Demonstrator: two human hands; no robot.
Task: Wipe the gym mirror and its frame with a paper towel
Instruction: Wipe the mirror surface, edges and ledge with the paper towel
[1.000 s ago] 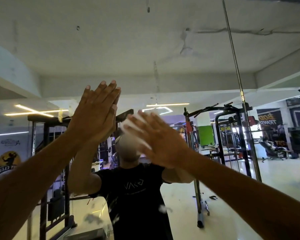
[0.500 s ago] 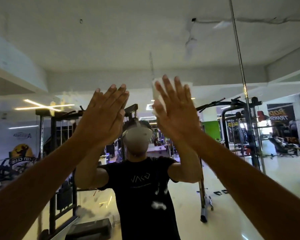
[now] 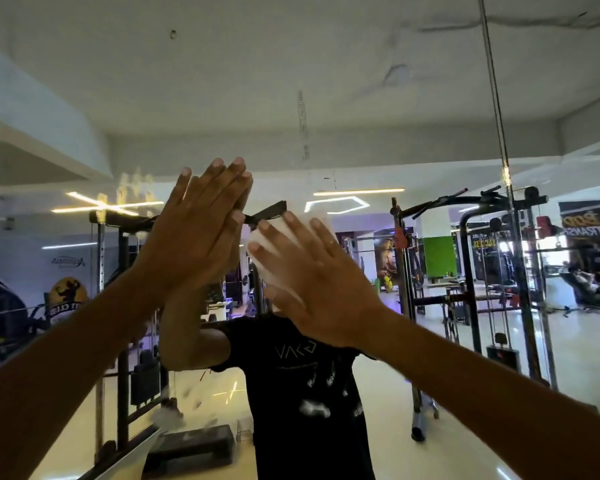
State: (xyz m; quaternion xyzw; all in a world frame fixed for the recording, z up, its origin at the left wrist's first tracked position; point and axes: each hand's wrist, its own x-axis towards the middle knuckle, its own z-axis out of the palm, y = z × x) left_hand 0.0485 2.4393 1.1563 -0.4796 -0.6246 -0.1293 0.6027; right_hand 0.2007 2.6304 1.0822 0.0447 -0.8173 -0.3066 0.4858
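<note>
Wiping glass, mid-step: right hand (image 3: 321,282), fingers straight, presses paper towel (image 3: 274,240) flat on mirror (image 3: 378,109), centre. Left hand (image 3: 196,237) flat, released, braces beside it. Next: wipe smudges lower down; frame not yet done.

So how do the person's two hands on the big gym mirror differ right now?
The left hand lies bare and flat on the large wall mirror, fingers together and pointing up; the right hand presses a white paper towel against the glass, fingers spread and angled up to the left. The left hand also sits higher than the right hand. Both have straight fingers, palms toward the mirror.
</note>
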